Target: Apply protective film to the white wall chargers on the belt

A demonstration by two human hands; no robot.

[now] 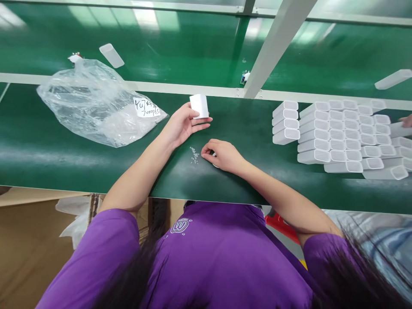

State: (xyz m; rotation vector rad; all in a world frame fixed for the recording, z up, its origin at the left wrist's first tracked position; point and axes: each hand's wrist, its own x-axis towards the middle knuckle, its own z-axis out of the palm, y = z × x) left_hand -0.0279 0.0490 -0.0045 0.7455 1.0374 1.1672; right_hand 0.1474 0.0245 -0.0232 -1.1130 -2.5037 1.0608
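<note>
My left hand (pixel 186 122) grips a small white plastic case (pixel 199 106) between thumb and fingers, a little above the green bench. Its lower fingers stretch out past the case. Close by, my right hand (pixel 223 155) rests at the bench with thumb and fingertips pinched together; anything between them is too small or hidden to make out. A white object (pixel 215 165) shows partly under that hand. Just left of its fingertips lies a loose scatter of tiny clear pieces (pixel 194 155) on the bench.
A clear plastic bag (pixel 93 103) with a handwritten label lies at left. Rows of translucent white boxes (pixel 337 133) stand at right, where another person's hand (pixel 407 120) touches one. Behind a metal rail (pixel 174 88) lie a single box (pixel 111 56) and small parts. A post (pixel 280 43) rises there.
</note>
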